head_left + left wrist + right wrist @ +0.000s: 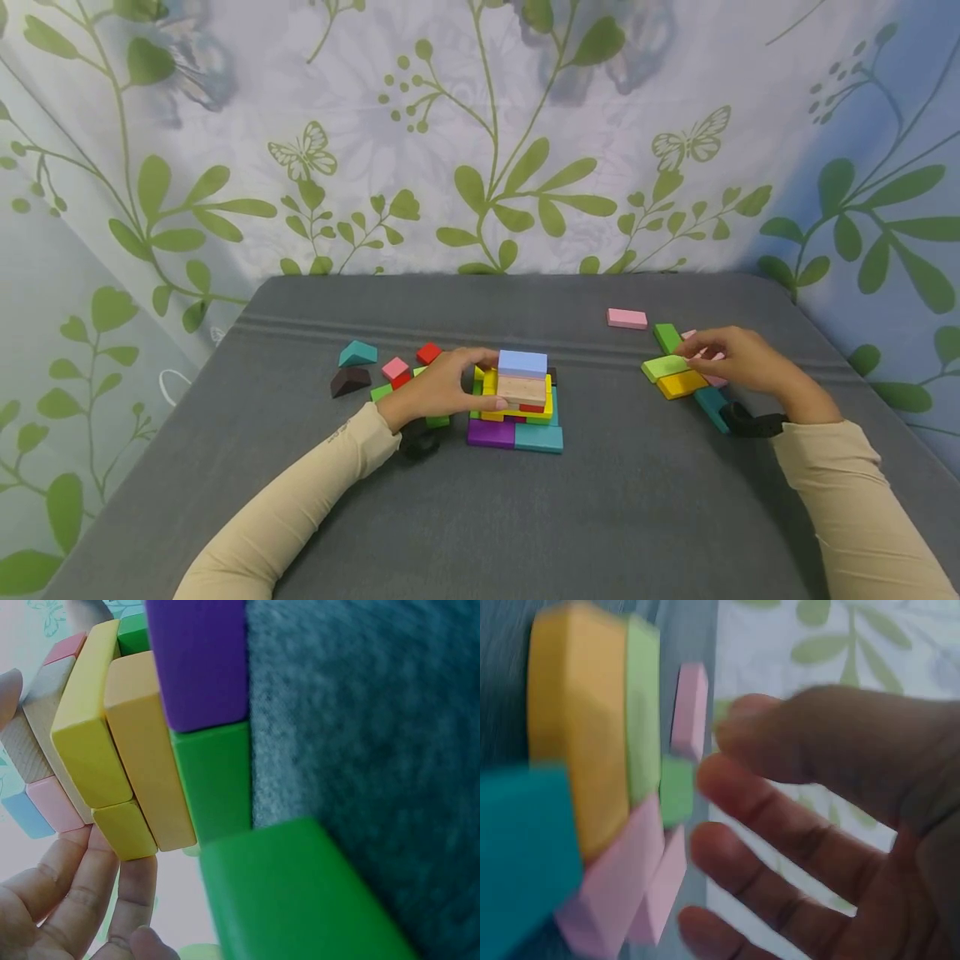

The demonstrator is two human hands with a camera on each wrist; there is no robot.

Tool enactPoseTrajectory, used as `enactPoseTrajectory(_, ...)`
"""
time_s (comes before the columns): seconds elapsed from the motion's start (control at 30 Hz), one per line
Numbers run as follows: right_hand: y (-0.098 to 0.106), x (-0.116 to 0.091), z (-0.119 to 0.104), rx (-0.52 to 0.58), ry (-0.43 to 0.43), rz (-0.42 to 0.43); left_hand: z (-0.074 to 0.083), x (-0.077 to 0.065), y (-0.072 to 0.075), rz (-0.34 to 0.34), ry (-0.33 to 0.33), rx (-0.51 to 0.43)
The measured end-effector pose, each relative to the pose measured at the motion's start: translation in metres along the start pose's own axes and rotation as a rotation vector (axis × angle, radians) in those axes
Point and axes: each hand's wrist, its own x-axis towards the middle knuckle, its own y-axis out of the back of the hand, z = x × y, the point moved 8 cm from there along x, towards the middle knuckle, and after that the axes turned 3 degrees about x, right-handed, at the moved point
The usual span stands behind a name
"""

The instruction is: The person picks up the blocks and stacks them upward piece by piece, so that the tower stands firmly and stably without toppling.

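Observation:
A layered stack of wooden blocks stands mid-table, with a light blue block [522, 363] on top and a plain wood block [521, 390] under it. Yellow blocks [86, 727] form the middle; a purple block [491, 433] and a teal block [538, 438] lie at the base. My left hand [442, 386] holds the stack's upper part, thumb in front and fingers behind. Over the loose blocks at right hovers my right hand [738, 360], nothing visible between its fingertips. Nearest to it are a light green block [665, 367], a yellow-orange block [592, 727] and pink blocks [619, 885].
Left of the stack lie loose blocks: a teal piece [357, 353], a dark brown piece [350, 382], a pink block [395, 369] and a red block [429, 353]. A lone pink block [627, 318] lies toward the back. Patterned fabric [360, 167] hangs behind the grey table [600, 517].

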Motion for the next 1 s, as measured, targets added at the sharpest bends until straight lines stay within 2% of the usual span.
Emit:
enactPoseTrajectory(0.17, -0.004, -0.006, 0.020, -0.005, -0.054, -0.093, 0.000, -0.001, -0.002, 0.002, -0.005, -0.019)
enactPoseTrajectory(0.33, -0.011, -0.005, 0.023, -0.056, -0.090, -0.152, 0.001, -0.002, -0.003, 0.002, -0.006, -0.018)
enactPoseTrajectory(0.57, -0.020, 0.001, 0.006, -0.123, -0.050, -0.128, 0.003, -0.004, -0.002, 0.006, -0.012, -0.029)
enactPoseTrajectory(0.73, -0.024, 0.004, -0.001, -0.101, 0.008, -0.101, 0.002, -0.004, -0.003, 0.002, -0.012, -0.031)
enactPoseTrajectory(0.87, -0.026, 0.005, -0.008, -0.080, 0.062, -0.114, 0.000, -0.003, -0.002, 0.004, -0.011, -0.032)
enactPoseTrajectory(1.0, -0.026, 0.007, -0.015, -0.052, 0.039, -0.138, -0.001, -0.002, -0.001, 0.006, -0.010, -0.028)
